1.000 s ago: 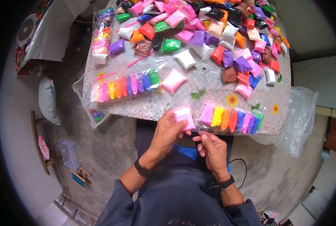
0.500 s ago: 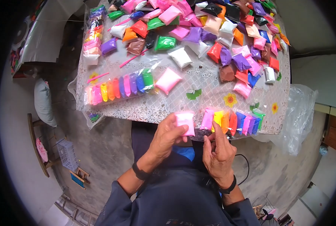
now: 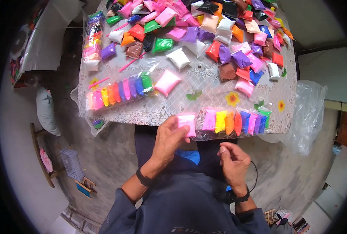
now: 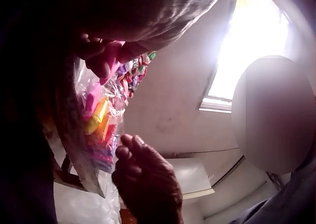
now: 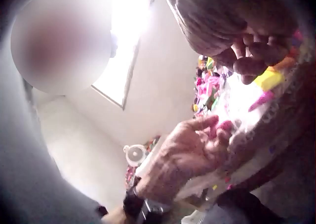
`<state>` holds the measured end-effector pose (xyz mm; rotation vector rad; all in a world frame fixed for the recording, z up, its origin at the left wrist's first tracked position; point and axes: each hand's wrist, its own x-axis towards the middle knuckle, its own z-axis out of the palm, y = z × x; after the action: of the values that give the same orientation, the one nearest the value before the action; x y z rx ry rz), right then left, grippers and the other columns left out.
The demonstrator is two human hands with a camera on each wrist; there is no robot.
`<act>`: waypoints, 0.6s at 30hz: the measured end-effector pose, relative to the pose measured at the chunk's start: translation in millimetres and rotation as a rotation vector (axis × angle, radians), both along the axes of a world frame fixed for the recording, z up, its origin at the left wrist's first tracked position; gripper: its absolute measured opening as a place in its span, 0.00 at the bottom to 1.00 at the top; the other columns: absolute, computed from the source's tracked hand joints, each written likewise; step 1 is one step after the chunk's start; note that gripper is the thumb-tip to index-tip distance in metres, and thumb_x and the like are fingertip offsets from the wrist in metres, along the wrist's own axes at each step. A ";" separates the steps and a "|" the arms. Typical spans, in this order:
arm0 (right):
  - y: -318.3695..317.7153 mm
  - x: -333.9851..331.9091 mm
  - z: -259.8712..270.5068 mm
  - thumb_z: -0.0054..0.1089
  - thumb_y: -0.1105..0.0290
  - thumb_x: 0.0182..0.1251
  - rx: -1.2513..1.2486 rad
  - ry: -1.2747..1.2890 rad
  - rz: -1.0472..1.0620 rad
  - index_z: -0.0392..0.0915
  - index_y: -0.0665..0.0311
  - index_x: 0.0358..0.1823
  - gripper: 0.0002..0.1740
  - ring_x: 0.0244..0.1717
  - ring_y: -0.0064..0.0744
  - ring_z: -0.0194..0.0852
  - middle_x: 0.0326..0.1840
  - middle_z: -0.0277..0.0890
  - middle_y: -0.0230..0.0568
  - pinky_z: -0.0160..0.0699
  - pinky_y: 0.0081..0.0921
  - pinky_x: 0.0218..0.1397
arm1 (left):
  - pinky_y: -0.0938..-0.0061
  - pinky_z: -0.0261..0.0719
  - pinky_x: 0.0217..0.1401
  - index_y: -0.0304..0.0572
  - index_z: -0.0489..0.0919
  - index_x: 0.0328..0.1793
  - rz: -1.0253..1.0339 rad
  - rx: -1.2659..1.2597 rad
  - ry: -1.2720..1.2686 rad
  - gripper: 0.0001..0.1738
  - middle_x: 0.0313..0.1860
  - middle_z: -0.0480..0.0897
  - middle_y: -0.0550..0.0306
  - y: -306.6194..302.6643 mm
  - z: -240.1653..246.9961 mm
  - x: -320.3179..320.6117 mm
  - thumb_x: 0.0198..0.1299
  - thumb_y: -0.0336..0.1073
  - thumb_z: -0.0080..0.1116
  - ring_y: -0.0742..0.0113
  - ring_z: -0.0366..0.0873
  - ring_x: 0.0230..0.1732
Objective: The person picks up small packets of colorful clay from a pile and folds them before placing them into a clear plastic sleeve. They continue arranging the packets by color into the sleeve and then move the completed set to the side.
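My left hand (image 3: 166,141) pinches a small pink packet (image 3: 186,124) between thumb and fingers at the table's front edge. Just right of it lies a clear plastic bag (image 3: 199,134) with a row of colored packets inside, pink, yellow, orange, red, blue, purple and green. The bag's left end reaches up to the held packet. Below the bag, apart from it, is my right hand (image 3: 236,160), its fingers loosely bent and nothing visible in them. In the left wrist view, this right hand (image 4: 148,177) shows near the bag's far end.
A second filled bag (image 3: 121,91) lies on the left of the lace-patterned table cover (image 3: 216,103), beside a loose pink packet (image 3: 167,82). Another filled bag (image 3: 93,41) stands farther back. Many loose packets (image 3: 189,35) are heaped behind. Clear plastic sheeting (image 3: 310,117) hangs off the right edge.
My right hand first rose to the front of the right-hand bag, its index finger over the packets, then drew back toward my body. The left hand keeps holding the pink packet.
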<state>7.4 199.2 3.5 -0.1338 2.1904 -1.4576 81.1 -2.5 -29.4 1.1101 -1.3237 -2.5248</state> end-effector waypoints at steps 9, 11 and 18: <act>-48.2 -63.8 64.1 0.69 0.77 0.65 -0.115 0.395 0.497 0.82 0.71 0.56 0.18 0.34 0.19 0.78 0.41 0.85 0.39 0.77 0.20 0.34 | 0.80 0.80 0.46 0.31 0.82 0.55 -0.047 -0.320 0.073 0.13 0.43 0.87 0.58 11.4 29.9 8.2 0.66 0.26 0.63 0.76 0.82 0.42; -59.4 -71.1 65.3 0.70 0.77 0.63 -0.122 0.460 0.610 0.81 0.71 0.56 0.20 0.35 0.21 0.80 0.42 0.85 0.41 0.78 0.22 0.36 | 0.80 0.80 0.46 0.31 0.82 0.55 -0.092 -0.325 0.105 0.12 0.43 0.87 0.57 13.1 36.1 6.4 0.66 0.26 0.63 0.76 0.83 0.44; -72.6 -98.4 75.4 0.70 0.77 0.64 -0.018 0.414 0.843 0.85 0.71 0.46 0.10 0.33 0.25 0.79 0.34 0.81 0.42 0.77 0.25 0.36 | 0.79 0.79 0.39 0.33 0.80 0.59 -0.155 -0.378 0.248 0.18 0.38 0.86 0.58 4.5 47.6 -4.7 0.65 0.30 0.69 0.77 0.82 0.37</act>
<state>-91.0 126.6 78.9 -1.2862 1.9919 -0.9996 76.5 2.0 18.2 0.6223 -1.7682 -2.2729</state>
